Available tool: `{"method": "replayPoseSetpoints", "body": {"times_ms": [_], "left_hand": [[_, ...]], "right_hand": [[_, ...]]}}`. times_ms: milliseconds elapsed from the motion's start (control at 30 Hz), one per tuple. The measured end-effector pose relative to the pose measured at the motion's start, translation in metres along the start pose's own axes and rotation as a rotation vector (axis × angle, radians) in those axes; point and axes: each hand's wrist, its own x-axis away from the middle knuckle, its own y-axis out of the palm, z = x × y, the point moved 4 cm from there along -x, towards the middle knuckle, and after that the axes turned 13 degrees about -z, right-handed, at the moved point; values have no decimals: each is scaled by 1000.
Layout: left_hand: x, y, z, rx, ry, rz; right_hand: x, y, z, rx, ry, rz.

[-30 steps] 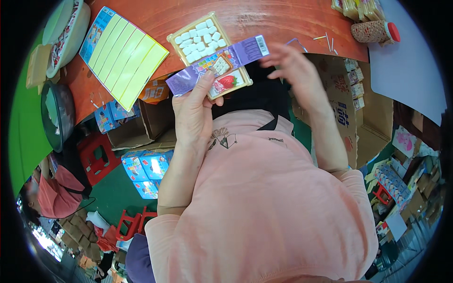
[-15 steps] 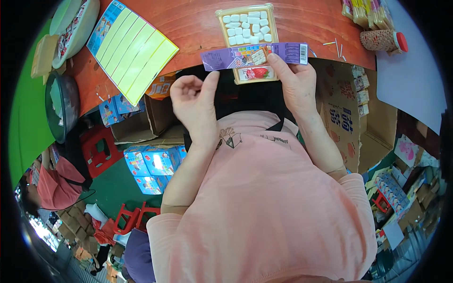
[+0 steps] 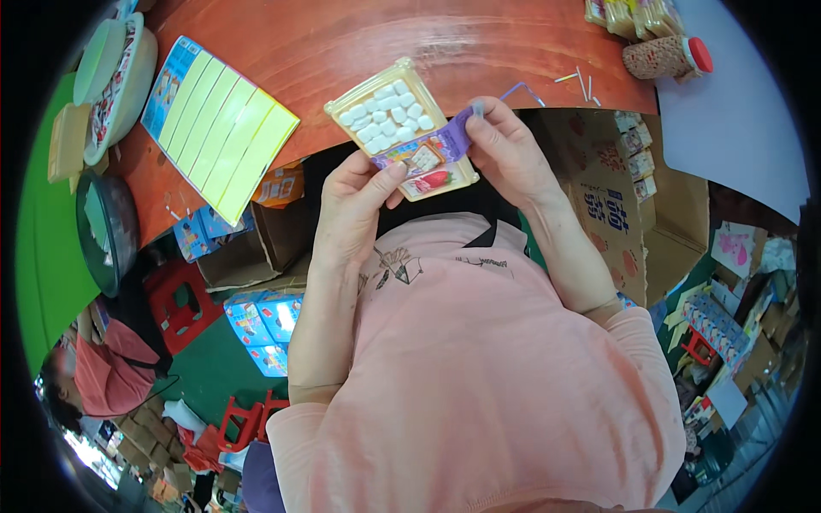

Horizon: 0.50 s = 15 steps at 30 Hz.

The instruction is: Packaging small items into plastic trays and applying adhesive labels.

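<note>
In front of me a clear yellowish plastic tray (image 3: 368, 86) is tilted at the table's near edge. White marshmallow-like pieces (image 3: 385, 117) fill its upper part, and a packet with a strawberry picture (image 3: 432, 181) sits in the lower part. A purple printed card sleeve (image 3: 402, 156) crosses the tray's middle. My left hand (image 3: 352, 201) grips the tray's left side, its thumb pressing the sleeve down. The fingers of my right hand (image 3: 513, 158) pinch the sleeve's bent right end, with a thin strip of it sticking out beyond them.
A yellow lined sheet (image 3: 227, 128) lies on the table at left, near a white basin (image 3: 137, 85) and a dark bowl (image 3: 107, 231). At right are loose small sticks (image 3: 583, 84) and a red-lidded jar (image 3: 658, 58). An open carton (image 3: 590, 197) stands below the table edge.
The tray has tilted and come left and nearer me. My left hand has taken hold of the tray and sleeve. My right hand has shifted to the sleeve's right end, now bent.
</note>
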Motion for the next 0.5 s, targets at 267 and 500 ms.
{"method": "replayPoseSetpoints", "body": {"times_ms": [267, 500], "left_hand": [[0, 25, 27, -708, 475, -429], [29, 54, 32, -1140, 738, -487]], "right_hand": [[0, 19, -3, 89, -27, -403], [10, 37, -20, 177, 26, -740]]}}
